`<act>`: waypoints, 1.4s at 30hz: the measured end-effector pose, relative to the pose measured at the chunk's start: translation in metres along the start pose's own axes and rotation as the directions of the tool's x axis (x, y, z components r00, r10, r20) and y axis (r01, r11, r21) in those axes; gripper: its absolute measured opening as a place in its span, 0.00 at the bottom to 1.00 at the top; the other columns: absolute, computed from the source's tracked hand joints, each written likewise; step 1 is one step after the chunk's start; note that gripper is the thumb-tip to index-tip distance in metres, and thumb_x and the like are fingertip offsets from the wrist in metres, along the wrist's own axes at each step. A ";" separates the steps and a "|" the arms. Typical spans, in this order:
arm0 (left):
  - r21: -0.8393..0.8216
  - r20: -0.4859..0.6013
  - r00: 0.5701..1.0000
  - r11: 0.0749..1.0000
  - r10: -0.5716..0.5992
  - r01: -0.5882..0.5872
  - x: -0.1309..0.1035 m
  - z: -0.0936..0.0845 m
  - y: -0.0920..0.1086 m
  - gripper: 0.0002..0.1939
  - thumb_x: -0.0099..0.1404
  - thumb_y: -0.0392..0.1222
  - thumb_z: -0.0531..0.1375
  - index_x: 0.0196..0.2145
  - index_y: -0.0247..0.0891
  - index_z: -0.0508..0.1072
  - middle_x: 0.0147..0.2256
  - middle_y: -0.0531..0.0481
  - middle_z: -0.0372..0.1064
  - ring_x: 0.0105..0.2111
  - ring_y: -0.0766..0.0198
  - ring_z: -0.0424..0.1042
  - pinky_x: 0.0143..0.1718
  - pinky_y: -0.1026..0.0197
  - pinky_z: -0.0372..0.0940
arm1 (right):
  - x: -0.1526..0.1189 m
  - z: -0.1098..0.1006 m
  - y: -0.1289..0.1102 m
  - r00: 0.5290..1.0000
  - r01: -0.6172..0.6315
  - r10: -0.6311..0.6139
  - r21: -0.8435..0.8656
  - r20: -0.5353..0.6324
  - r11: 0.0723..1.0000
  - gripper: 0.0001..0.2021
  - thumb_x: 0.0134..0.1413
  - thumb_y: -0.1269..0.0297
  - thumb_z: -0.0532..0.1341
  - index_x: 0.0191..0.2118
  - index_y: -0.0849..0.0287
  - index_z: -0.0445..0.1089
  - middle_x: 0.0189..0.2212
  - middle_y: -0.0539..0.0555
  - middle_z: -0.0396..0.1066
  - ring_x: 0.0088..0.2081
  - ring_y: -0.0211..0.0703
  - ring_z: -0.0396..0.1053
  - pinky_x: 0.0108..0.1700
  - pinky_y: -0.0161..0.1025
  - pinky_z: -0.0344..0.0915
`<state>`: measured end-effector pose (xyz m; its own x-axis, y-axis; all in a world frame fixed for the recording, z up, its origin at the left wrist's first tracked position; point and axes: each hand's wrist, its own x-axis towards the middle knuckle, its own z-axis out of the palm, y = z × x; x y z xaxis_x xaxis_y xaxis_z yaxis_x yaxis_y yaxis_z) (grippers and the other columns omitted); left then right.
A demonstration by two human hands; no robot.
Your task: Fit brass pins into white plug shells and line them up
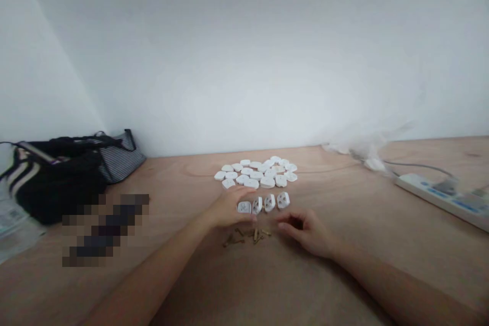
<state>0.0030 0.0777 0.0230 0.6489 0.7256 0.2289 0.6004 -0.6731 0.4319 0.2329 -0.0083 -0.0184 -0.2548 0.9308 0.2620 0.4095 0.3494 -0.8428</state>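
My left hand [226, 209] spans the leftmost white plug housing [244, 208] of a short row, thumb on the near side and fingers apart beyond it. Three more plug housings, the middle one [269, 202] among them, stand tilted to its right, with dark openings on their faces. To the right of the row, my right hand [311, 234] rests low over the table with curled fingers, thumb and forefinger tips close together. Whatever lies between those tips is too blurred to make out. Several small brass pins [255, 236] lie loose between the hands.
A cluster of white plug parts [255, 175] lies behind the row on the wooden table [237, 285]. Black bag [57, 178] and striped pouch [122, 158] stand at left, near a pixelated dark item [110, 229]. At right are a power strip [439, 193] and clear plastic [370, 150].
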 end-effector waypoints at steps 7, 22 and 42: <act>-0.061 0.037 0.992 0.991 0.121 -0.118 0.009 0.008 0.017 0.27 0.53 0.44 0.65 0.51 0.43 0.67 0.48 0.47 0.69 0.48 0.52 0.65 0.51 0.54 0.57 | 0.002 -0.005 0.003 0.999 0.031 -0.031 0.011 -0.010 0.999 0.10 0.52 0.63 0.58 0.36 0.60 0.74 0.32 0.54 0.74 0.33 0.43 0.69 0.36 0.39 0.65; -0.227 -0.287 0.956 0.966 0.052 -0.121 -0.033 0.041 0.071 0.26 0.50 0.43 0.68 0.47 0.41 0.68 0.43 0.48 0.69 0.44 0.56 0.67 0.47 0.57 0.62 | -0.001 0.009 -0.010 0.988 -0.031 -0.061 0.562 0.144 0.826 0.25 0.40 0.62 0.69 0.48 0.57 0.65 0.40 0.54 0.71 0.41 0.46 0.70 0.43 0.43 0.66; 0.137 -0.230 0.964 0.985 0.135 -0.105 -0.071 0.017 0.032 0.18 0.54 0.49 0.64 0.42 0.41 0.71 0.44 0.45 0.67 0.47 0.52 0.64 0.50 0.50 0.59 | -0.002 -0.013 -0.006 1.000 -0.007 0.008 -0.024 0.028 1.000 0.17 0.47 0.61 0.62 0.44 0.57 0.70 0.31 0.50 0.72 0.28 0.40 0.65 0.30 0.35 0.62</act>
<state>-0.0163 0.0018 0.0061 0.5992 0.6413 0.4793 0.5868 -0.7590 0.2821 0.2427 -0.0108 -0.0079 -0.2759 0.9302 0.2419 0.4319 0.3448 -0.8334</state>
